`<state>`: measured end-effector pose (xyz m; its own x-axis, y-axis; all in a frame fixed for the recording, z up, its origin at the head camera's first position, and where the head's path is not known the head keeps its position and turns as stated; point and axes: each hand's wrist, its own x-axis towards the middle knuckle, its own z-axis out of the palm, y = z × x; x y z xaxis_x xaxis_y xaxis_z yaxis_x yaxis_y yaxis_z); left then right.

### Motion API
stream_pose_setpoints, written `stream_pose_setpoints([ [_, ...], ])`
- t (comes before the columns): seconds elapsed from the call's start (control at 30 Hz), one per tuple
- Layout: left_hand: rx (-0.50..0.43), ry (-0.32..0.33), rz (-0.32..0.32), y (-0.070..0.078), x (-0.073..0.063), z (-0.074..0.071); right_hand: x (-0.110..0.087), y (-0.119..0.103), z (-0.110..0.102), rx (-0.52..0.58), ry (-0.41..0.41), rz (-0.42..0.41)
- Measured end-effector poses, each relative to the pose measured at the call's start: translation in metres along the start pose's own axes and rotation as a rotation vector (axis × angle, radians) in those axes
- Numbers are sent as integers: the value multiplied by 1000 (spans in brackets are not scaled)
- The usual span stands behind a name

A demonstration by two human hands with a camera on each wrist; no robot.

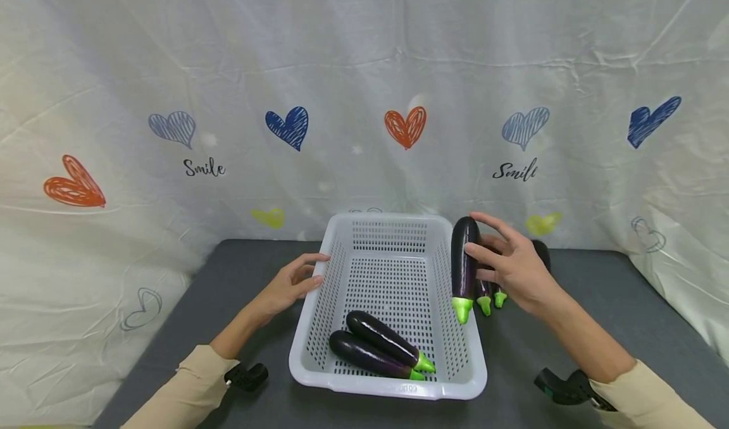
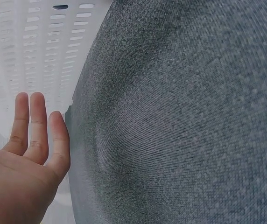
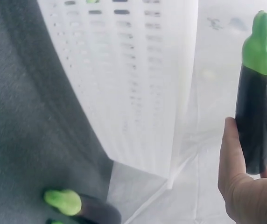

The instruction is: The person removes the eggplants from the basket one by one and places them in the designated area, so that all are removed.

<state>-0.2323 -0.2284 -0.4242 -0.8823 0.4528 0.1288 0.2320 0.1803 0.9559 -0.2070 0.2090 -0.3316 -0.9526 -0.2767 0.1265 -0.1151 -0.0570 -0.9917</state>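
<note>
Nearest are two beige sleeves, left and right, each wrist bearing a black device on a strap. Between them, on a dark grey table, stands a white slotted basket, its long sides running from near to far. In its near end lie two purple eggplants, side by side and slanted, dark ends to the left and green caps to the right. Farther along, the hands are well apart, one at each side of the basket. The left hand touches the left rim with its fingertips, and the left wrist view shows three fingers extended beside the slotted wall. The right hand pinches a third eggplant between thumb and fingers at the basket's right rim, green cap toward the near side, dark end far; whether it touches the rim cannot be told. Just right of it, partly behind that hand, more eggplants lie on the table, two green caps showing; a dark rounded end appears right of the hand. Farthest back hangs a pale sheet printed with red, blue and yellow hearts and the word "Smile".
</note>
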Motion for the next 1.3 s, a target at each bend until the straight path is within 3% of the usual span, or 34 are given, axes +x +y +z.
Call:
stream_pose_setpoints([
  [0.43, 2, -5, 4, -1, 1, -1, -12, 0, -19, -204, -36, 5],
  [0.9, -13, -7, 1, -1, 0, -1, -26, 5, -39, -358, -28, -27],
  [1.3, -8, -13, 3, 0, 0, -1, -38, 9, -60, -522, 6, 12],
])
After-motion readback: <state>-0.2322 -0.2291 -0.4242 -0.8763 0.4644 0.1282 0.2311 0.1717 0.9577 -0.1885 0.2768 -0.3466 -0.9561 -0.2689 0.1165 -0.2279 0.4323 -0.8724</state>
